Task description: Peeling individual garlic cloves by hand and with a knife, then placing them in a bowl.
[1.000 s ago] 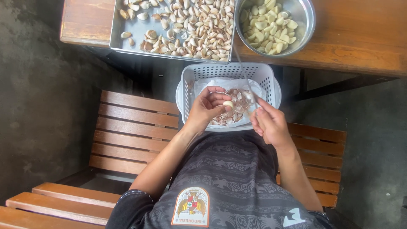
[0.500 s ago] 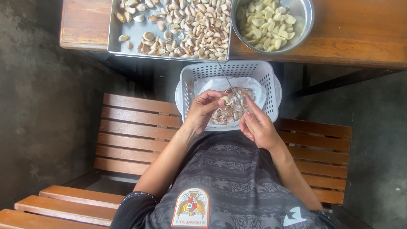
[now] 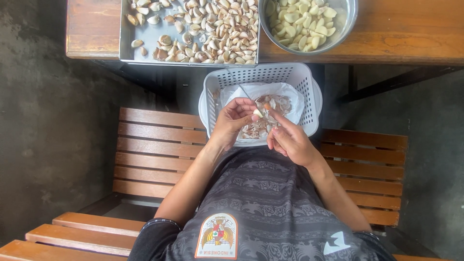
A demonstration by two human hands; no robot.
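Both my hands meet over a white plastic basket (image 3: 304, 82) lined with a white sheet and holding garlic skins (image 3: 256, 126). My left hand (image 3: 233, 122) is closed around a pale garlic clove (image 3: 258, 113). A thin knife blade (image 3: 240, 87) sticks out from this hand toward the far left. My right hand (image 3: 288, 140) reaches in from the right, and its thumb and forefinger pinch the top of the same clove.
On the wooden table (image 3: 401, 34) stand a metal tray (image 3: 126, 41) of unpeeled garlic cloves and a steel bowl (image 3: 348, 26) of peeled cloves. A slatted wooden bench (image 3: 154, 154) lies under me, with concrete floor on both sides.
My right hand has moved left and up until its fingertips are on the clove in my left hand. The left hand stays over the basket.
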